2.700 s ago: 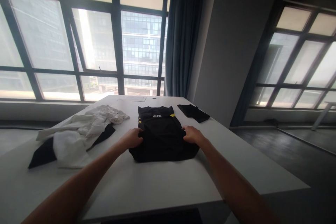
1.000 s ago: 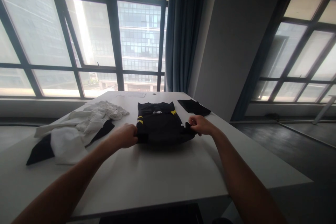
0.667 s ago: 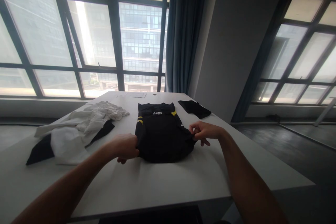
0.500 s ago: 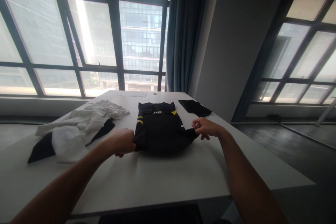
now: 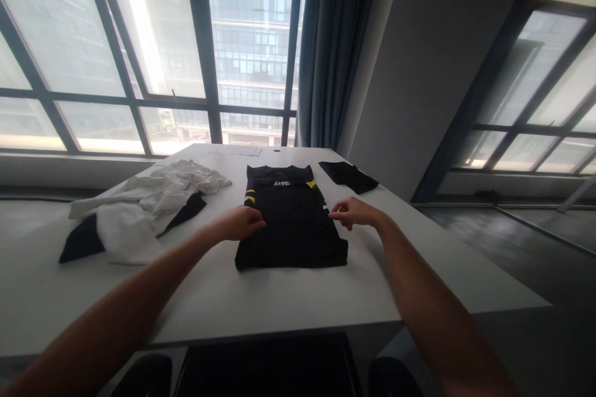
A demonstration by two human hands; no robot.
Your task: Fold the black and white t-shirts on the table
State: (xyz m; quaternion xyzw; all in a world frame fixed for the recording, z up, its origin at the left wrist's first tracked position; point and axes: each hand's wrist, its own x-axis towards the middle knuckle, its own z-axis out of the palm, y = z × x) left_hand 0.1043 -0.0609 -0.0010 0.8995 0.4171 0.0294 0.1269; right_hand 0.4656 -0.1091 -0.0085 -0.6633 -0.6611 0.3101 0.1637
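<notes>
A black shirt [image 5: 293, 223] with white lettering and yellow marks lies flat on the white table [image 5: 279, 304], its near hem on the tabletop. My left hand [image 5: 242, 223] is over the shirt's left side, fingers curled together; whether cloth is between them is too small to tell. Beside the shirt's right edge is my right hand [image 5: 351, 212], its thumb and fingertips close together near a small white tag; what they pinch, if anything, cannot be made out.
Crumpled white clothes [image 5: 153, 198] with black cloth [image 5: 84, 240] lie on the left. A folded black cloth [image 5: 349, 177] sits at the back right. A black chair [image 5: 270, 366] stands at the near edge, and windows and a curtain [image 5: 330, 49] rise behind.
The shirt's near part, lifted and bunched before, now lies flat. Both hands have left its lower corners and sit further up along its sides. The view has tilted down.
</notes>
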